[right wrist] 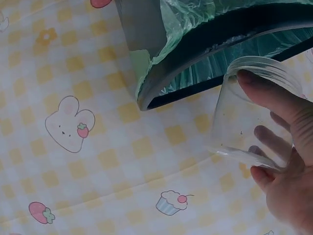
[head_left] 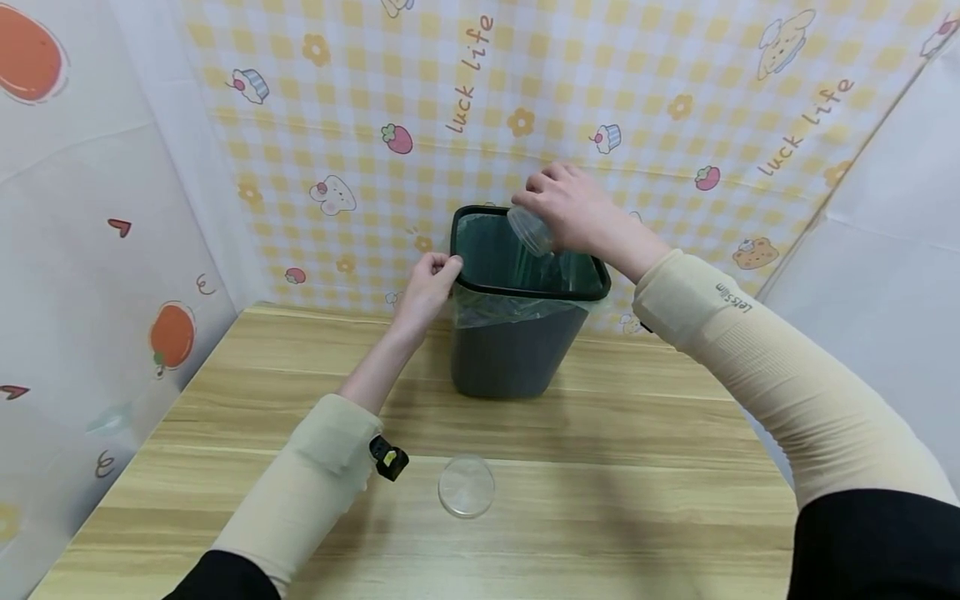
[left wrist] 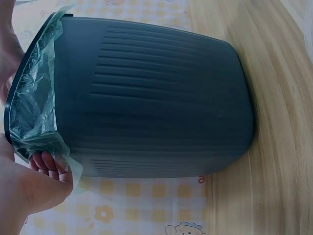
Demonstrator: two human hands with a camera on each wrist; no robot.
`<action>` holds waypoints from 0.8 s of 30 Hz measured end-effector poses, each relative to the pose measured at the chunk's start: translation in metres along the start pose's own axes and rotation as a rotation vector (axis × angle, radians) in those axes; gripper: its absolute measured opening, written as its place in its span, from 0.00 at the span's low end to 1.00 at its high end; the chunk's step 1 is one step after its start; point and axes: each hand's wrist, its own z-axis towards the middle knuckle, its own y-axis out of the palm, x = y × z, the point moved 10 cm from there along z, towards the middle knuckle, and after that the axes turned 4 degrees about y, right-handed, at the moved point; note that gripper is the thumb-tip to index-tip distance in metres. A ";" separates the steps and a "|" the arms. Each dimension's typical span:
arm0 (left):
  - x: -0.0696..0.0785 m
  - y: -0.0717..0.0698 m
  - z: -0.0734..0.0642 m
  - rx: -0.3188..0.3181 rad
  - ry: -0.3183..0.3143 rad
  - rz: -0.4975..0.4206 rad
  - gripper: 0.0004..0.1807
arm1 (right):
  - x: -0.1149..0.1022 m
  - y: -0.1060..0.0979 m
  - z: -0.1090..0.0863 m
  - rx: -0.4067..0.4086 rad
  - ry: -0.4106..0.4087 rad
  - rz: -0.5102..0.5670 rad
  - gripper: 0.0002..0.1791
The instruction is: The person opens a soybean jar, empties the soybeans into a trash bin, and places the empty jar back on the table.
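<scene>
A dark grey trash bin (head_left: pixel 506 354) with a black rim stands on the wooden table against the patterned cloth. Inside it hangs a green plastic liner (head_left: pixel 487 237), whose edge is folded out over the rim. My left hand (head_left: pixel 426 292) grips the rim and liner at the bin's left side, fingers curled under the fold in the left wrist view. Tilted over the bin's mouth is a clear plastic jar (right wrist: pixel 244 117), held round its side by my right hand (head_left: pixel 573 208). A few small dark specks show in the jar.
A clear round lid (head_left: pixel 467 486) lies on the wooden table (head_left: pixel 637 517), in front of the bin. Behind the bin hangs a yellow checked cloth (head_left: pixel 360 167); white curtains (head_left: pixel 105 250) close off both sides.
</scene>
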 end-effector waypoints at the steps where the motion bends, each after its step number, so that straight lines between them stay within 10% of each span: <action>1: 0.000 0.000 0.000 0.002 0.000 -0.002 0.20 | -0.002 0.000 0.000 0.010 -0.019 -0.020 0.39; 7: 0.000 0.000 0.000 0.009 0.002 -0.016 0.19 | -0.014 0.000 -0.001 0.061 -0.140 -0.128 0.23; 24: 0.000 0.000 -0.001 0.024 0.005 -0.008 0.18 | -0.030 0.004 0.000 0.001 -0.192 -0.328 0.31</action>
